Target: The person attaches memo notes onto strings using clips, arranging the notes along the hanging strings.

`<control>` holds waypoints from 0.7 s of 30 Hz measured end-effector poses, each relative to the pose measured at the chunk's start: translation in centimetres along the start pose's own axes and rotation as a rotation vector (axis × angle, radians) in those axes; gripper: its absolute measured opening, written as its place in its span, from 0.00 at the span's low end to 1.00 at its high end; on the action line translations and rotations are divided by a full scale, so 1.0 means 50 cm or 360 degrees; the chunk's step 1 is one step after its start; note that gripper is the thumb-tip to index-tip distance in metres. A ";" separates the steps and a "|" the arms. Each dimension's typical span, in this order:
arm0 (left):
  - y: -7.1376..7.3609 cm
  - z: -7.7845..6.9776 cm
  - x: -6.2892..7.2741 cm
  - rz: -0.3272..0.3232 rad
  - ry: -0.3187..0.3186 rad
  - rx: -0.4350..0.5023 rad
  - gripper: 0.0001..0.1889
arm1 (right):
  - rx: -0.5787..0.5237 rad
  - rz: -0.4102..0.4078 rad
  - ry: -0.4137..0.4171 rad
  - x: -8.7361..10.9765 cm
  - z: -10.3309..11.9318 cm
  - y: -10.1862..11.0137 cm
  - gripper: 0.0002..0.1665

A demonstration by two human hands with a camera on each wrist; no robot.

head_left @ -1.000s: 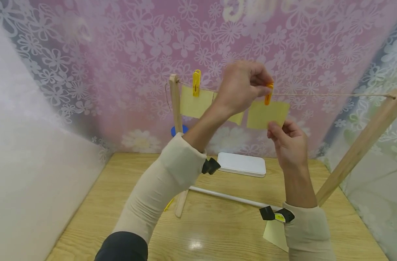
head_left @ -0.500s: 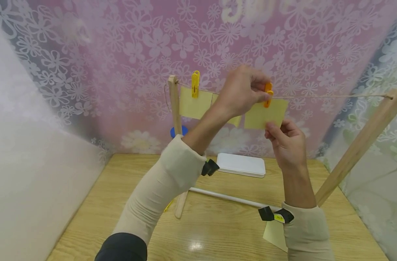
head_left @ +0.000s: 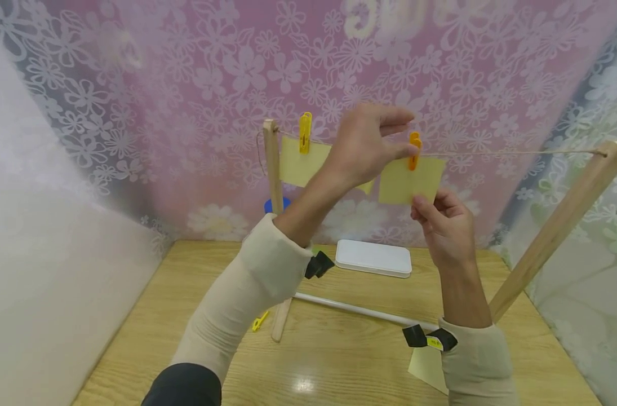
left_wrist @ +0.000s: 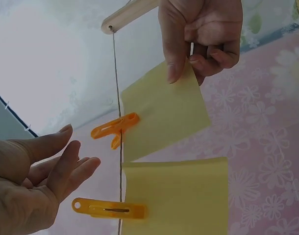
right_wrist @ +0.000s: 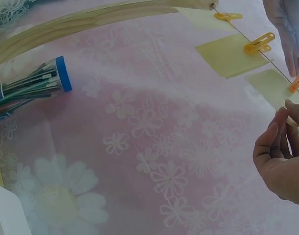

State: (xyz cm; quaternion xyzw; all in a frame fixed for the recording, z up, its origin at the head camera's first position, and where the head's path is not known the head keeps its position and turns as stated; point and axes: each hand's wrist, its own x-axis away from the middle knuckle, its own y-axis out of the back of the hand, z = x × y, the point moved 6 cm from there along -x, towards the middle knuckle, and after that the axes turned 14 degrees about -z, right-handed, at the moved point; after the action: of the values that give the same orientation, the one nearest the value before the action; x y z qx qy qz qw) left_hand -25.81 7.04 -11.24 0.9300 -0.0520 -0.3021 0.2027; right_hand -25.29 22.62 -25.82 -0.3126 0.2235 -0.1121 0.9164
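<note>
My left hand [head_left: 366, 144] is beside an orange clothespin [head_left: 414, 158] on the string [head_left: 516, 153]. Its fingers are spread apart, and the left wrist view shows a gap between that hand [left_wrist: 37, 181] and the clothespin [left_wrist: 112, 128]. The clothespin bites over the string and the top edge of a yellow paper square [head_left: 396, 186]. With thumb and fingers, my right hand [head_left: 450, 231] pinches the paper near its lower right corner. More yellow squares hang further left, one under a yellow clothespin [head_left: 305, 132]; my left wrist partly hides another, whose clothespin [left_wrist: 110, 209] appears in the left wrist view.
Wooden posts stand at left [head_left: 273, 169] and right [head_left: 556, 231], joined low down by a white rod [head_left: 359, 309]. On the table lie a white case [head_left: 373, 258], a yellow clothespin [head_left: 260, 321] and a yellow sheet [head_left: 426, 369]. A blue-rimmed tub of pencils [right_wrist: 37, 83] is behind.
My left fingers have let go of the orange clothespin and spread, the hand drawing slightly left. The clothespin stays on the string and paper. My right hand still pinches the paper.
</note>
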 end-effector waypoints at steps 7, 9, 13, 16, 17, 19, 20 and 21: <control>0.053 -0.004 0.024 -0.0104 -0.0070 0.0179 0.22 | 0.0073 -0.0053 -0.0006 -0.003 0.002 0.015 0.05; 0.072 -0.001 0.041 -0.0117 -0.0107 0.0219 0.22 | 0.0081 -0.0053 -0.0005 -0.003 0.003 0.019 0.06; 0.107 0.026 0.088 -0.0084 -0.0127 0.0287 0.20 | 0.0073 0.0015 -0.0003 -0.001 0.007 0.024 0.09; 0.128 0.062 0.128 -0.0053 -0.0087 0.0343 0.20 | 0.0063 0.0076 -0.0010 0.002 0.011 0.029 0.10; 0.134 0.077 0.141 -0.0044 -0.0065 0.0386 0.20 | 0.0063 0.0105 -0.0007 0.003 0.012 0.032 0.10; 0.146 0.109 0.164 -0.0052 -0.0031 0.0414 0.20 | 0.0072 0.0154 0.0000 0.007 0.012 0.038 0.11; 0.153 0.127 0.175 -0.0068 -0.0015 0.0414 0.19 | 0.0100 0.0162 0.0003 0.009 0.012 0.042 0.11; 0.159 0.145 0.185 -0.0078 0.0001 0.0404 0.19 | 0.0122 0.0181 0.0011 0.012 0.011 0.047 0.12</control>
State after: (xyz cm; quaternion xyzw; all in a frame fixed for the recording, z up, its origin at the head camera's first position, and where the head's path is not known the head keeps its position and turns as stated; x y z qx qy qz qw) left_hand -22.32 -4.71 -18.32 0.9493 -0.0670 -0.2976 0.0759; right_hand -24.34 24.52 -27.10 -0.2638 0.2395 -0.0693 0.9318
